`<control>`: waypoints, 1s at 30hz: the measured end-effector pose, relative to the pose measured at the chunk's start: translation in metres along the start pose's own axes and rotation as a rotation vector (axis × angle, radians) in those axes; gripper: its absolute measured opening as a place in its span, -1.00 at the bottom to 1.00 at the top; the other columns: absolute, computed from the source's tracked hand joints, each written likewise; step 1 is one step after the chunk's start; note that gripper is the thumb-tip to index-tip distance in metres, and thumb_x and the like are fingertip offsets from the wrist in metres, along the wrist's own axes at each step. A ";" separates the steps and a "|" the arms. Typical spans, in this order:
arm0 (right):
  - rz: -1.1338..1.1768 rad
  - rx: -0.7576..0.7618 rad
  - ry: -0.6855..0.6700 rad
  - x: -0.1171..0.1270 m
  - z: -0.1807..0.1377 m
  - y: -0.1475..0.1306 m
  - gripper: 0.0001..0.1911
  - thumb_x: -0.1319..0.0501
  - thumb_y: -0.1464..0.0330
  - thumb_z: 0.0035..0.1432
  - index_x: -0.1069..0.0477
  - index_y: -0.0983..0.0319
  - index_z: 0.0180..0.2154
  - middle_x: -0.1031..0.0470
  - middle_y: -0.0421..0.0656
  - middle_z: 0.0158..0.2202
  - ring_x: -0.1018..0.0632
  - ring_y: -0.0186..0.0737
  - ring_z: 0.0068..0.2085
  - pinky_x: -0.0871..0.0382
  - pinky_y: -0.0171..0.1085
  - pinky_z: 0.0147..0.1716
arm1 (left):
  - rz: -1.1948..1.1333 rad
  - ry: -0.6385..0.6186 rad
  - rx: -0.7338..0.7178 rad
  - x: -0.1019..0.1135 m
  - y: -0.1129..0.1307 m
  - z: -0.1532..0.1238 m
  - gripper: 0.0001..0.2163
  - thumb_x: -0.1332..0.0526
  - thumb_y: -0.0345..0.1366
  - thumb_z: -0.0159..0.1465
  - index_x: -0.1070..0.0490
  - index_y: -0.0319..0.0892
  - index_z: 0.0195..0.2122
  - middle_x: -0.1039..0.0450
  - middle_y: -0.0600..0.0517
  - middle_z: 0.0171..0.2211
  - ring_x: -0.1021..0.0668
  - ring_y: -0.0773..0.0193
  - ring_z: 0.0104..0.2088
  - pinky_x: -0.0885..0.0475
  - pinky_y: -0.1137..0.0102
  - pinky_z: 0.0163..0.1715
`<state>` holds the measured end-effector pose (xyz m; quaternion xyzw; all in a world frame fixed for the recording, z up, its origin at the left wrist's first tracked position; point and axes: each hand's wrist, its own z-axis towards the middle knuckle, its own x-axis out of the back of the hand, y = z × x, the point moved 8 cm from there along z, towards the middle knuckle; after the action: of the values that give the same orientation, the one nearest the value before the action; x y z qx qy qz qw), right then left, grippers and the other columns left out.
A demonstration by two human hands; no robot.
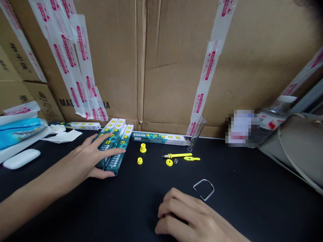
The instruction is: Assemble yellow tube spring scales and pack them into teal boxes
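My left hand lies across several slim green-and-white boxes printed with yellow characters. Its fingers are spread over their tops, and the thumb touches the near end. My right hand rests on the black table with loosely bent fingers and a gap between them; I see nothing held. Just beyond it lies a bent metal wire loop. Farther back are a yellow rod with a metal tip, a flat yellow piece, a yellow ring, a small spring and two yellow caps.
Against the cardboard wall lie another slim box and a clear tube leaning up. A plastic bottle and a grey bag stand right. At left are a tissue pack and a white rounded object.
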<state>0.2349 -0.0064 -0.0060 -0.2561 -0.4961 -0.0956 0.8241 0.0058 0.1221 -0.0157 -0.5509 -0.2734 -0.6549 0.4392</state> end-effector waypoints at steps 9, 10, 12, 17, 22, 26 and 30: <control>-0.027 -0.003 0.019 0.002 -0.004 0.005 -0.71 -0.01 0.57 0.35 -0.47 0.23 -0.11 -0.55 -0.08 -0.19 -0.53 -0.17 -0.18 -0.50 -0.26 -0.16 | 0.037 0.023 -0.005 0.002 -0.005 -0.002 -0.41 -0.44 -0.11 0.05 -0.44 0.24 0.15 -0.12 -0.14 0.38 -0.16 -0.60 0.28 -0.31 -0.37 -0.02; -0.034 -0.009 0.022 0.005 -0.003 0.006 -0.68 0.00 0.59 0.33 -0.47 0.24 -0.09 -0.55 -0.06 -0.17 -0.53 -0.16 -0.15 -0.50 -0.24 -0.14 | 0.064 0.019 -0.016 0.004 -0.003 -0.002 -0.38 -0.45 -0.09 0.03 -0.42 0.24 0.17 -0.12 -0.15 0.38 -0.14 -0.63 0.29 -0.31 -0.38 -0.05; -0.062 -0.015 0.041 0.014 -0.004 0.011 -0.65 0.00 0.61 0.29 -0.47 0.24 -0.06 -0.54 -0.04 -0.12 -0.53 -0.13 -0.11 -0.50 -0.21 -0.10 | 0.097 0.018 -0.076 0.009 0.002 -0.001 -0.31 -0.48 -0.05 -0.01 -0.40 0.24 0.19 -0.14 -0.15 0.37 -0.13 -0.61 0.30 -0.28 -0.38 -0.01; -0.208 -0.113 0.134 0.046 -0.016 0.048 -0.67 -0.02 0.56 0.31 -0.45 0.22 -0.03 -0.53 -0.04 -0.12 -0.55 -0.12 -0.12 -0.51 -0.17 -0.16 | 0.041 0.073 -0.342 0.030 0.029 -0.007 -0.30 -0.46 0.06 0.00 -0.36 0.29 0.21 -0.30 -0.04 0.31 -0.29 -0.32 0.29 -0.08 -0.26 0.23; -0.358 -0.312 0.235 0.064 -0.031 0.091 -0.73 -0.02 0.48 0.37 -0.43 0.24 -0.02 -0.53 -0.03 -0.17 -0.57 -0.10 -0.18 -0.53 -0.12 -0.19 | 0.015 0.335 -0.511 0.038 0.059 -0.023 -0.67 -0.23 -0.14 0.33 -0.48 0.02 0.11 -0.53 -0.09 0.11 -0.48 -0.10 0.18 -0.16 -0.13 0.26; -0.408 -0.350 0.224 0.052 -0.029 0.103 -0.72 -0.02 0.48 0.38 -0.42 0.27 0.02 -0.56 0.00 -0.16 -0.55 -0.05 -0.14 -0.55 -0.07 -0.15 | 0.091 0.455 -0.560 0.025 0.066 -0.027 -0.80 -0.20 -0.28 0.35 -0.56 -0.09 -0.07 -0.64 -0.10 -0.06 -0.63 0.00 0.00 -0.33 -0.03 0.17; -0.434 -0.326 0.210 0.039 -0.020 0.105 -0.67 -0.03 0.50 0.38 -0.41 0.30 0.09 -0.56 0.04 -0.10 -0.51 0.01 -0.09 -0.52 0.05 -0.10 | 0.086 0.476 -0.458 0.023 0.058 -0.022 -0.82 -0.20 -0.30 0.32 -0.57 0.01 -0.11 -0.66 -0.01 -0.08 -0.65 -0.01 -0.03 -0.29 -0.10 0.17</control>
<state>0.3128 0.0768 -0.0140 -0.2618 -0.4292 -0.3740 0.7793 0.0463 0.0702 -0.0058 -0.4779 0.0144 -0.7905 0.3827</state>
